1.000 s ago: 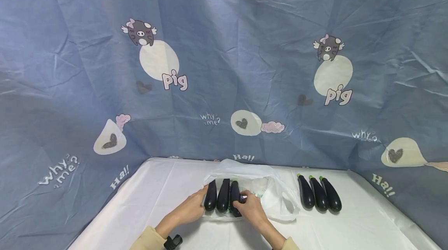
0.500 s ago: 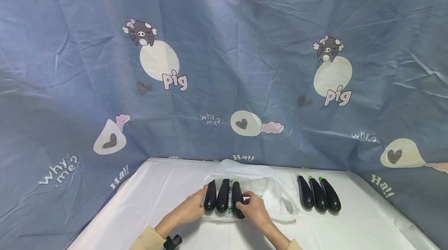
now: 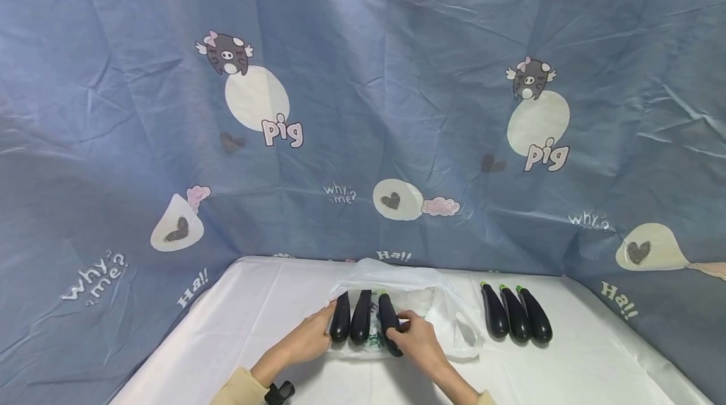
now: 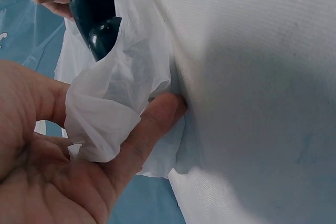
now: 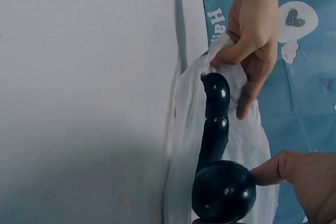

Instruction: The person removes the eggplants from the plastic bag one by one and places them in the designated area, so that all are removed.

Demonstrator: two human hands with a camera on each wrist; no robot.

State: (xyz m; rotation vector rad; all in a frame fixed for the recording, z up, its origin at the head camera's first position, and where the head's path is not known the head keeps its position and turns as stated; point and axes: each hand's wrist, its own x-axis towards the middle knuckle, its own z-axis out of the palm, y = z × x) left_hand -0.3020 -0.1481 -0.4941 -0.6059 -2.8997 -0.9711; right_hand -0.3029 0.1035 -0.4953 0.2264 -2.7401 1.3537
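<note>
Three dark eggplants are in the mouth of a white plastic bag (image 3: pixel 386 276) in the head view: a left eggplant (image 3: pixel 340 320), a middle eggplant (image 3: pixel 360 320) and a right one (image 3: pixel 387 310). My right hand (image 3: pixel 418 341) pinches the right eggplant near its thick end; that round end (image 5: pixel 223 192) fills the bottom of the right wrist view. At the bag's left edge, my left hand (image 3: pixel 309 334) holds the thin plastic (image 4: pixel 105 124) between thumb and fingers. Some of its fingertips are hidden behind the bag.
To the right of the bag, three more eggplants (image 3: pixel 516 315) lie side by side on the white tablecloth (image 3: pixel 590 323), green stems away from me. A blue printed curtain (image 3: pixel 340 140) rises behind the table. A black band (image 3: pixel 279 392) is by the left sleeve.
My right hand has moved slightly right and toward me with its eggplant, whose thick end has swung right, widening the gap to the middle one. The left hand has stayed at the bag's edge.
</note>
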